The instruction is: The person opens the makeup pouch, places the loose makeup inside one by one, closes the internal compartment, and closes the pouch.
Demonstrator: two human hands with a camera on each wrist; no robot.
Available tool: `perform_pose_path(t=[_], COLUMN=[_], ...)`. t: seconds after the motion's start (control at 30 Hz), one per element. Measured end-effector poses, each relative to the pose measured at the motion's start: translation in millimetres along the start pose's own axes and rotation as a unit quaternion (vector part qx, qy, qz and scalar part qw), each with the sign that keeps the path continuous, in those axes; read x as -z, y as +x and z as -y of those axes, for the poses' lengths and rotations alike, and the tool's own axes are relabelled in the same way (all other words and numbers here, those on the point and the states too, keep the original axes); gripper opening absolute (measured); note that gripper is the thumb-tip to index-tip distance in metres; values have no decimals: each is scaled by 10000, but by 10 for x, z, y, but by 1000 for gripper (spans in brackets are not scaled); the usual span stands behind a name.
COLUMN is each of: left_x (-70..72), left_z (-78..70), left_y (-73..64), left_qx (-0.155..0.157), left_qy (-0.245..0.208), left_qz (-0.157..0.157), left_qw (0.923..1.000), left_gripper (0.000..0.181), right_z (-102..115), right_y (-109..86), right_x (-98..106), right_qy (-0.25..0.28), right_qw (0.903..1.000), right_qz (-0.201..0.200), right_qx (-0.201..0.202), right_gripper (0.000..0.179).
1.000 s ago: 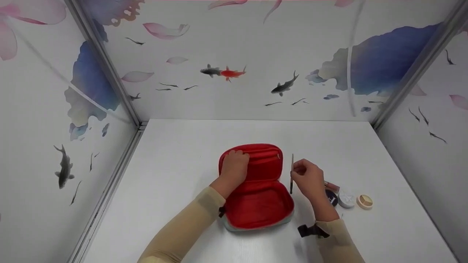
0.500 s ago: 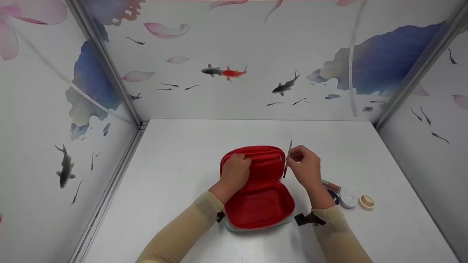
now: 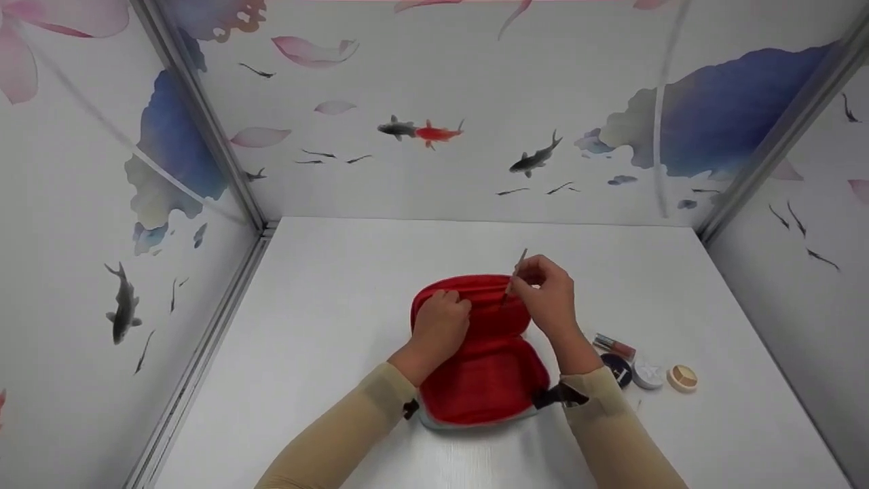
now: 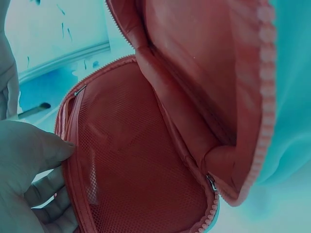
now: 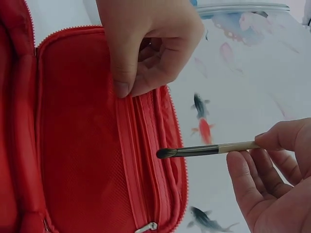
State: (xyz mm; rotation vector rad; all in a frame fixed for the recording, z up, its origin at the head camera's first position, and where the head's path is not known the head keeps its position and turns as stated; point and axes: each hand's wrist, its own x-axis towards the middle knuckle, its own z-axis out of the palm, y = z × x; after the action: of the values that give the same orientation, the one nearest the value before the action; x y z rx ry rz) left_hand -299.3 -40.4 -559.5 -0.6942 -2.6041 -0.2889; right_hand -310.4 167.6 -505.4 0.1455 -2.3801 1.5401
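Observation:
A red-lined zip pouch (image 3: 485, 390) lies unfolded on the table, its lid tilted up at the back. Inside the lid is a mesh pocket (image 5: 77, 131) with a zip along its top edge. My left hand (image 3: 442, 322) pinches that pocket's edge between thumb and fingers, as the left wrist view shows too. Between thumb and fingertips my right hand (image 3: 548, 292) holds a makeup brush (image 5: 194, 151) by its pale handle. The dark bristle end points toward the pocket's zipped edge, in front of the lid; whether it touches the lid I cannot tell.
Right of the pouch lie a lip gloss tube (image 3: 614, 346), a dark round compact (image 3: 616, 370), a white round case (image 3: 648, 374) and a round palette with tan sections (image 3: 682, 377). Printed white panels (image 3: 434, 88) enclose the table at the back and sides.
My right hand has carried the brush up and leftward, from beside the pouch to in front of its lid. The left hand keeps its hold on the pocket's edge.

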Motion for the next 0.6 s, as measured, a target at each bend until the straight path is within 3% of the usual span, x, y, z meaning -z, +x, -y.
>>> perform_pose_path(t=[0.3,0.6], left_x=[31,22], left_z=[-16,-19], left_y=[-32,-15], left_qx=[-241,-369], left_qy=[226,68], left_qz=[-402,-363], left_qw=[9986,9986], left_gripper=[16,17], right_z=[-11,-86], right_y=[-13,-54], right_x=[-173,-242], right_qy=[293,11], right_qw=[9993,9988], right_qz=[-119,-83], right_qx=[196,472], right_gripper=[8,9])
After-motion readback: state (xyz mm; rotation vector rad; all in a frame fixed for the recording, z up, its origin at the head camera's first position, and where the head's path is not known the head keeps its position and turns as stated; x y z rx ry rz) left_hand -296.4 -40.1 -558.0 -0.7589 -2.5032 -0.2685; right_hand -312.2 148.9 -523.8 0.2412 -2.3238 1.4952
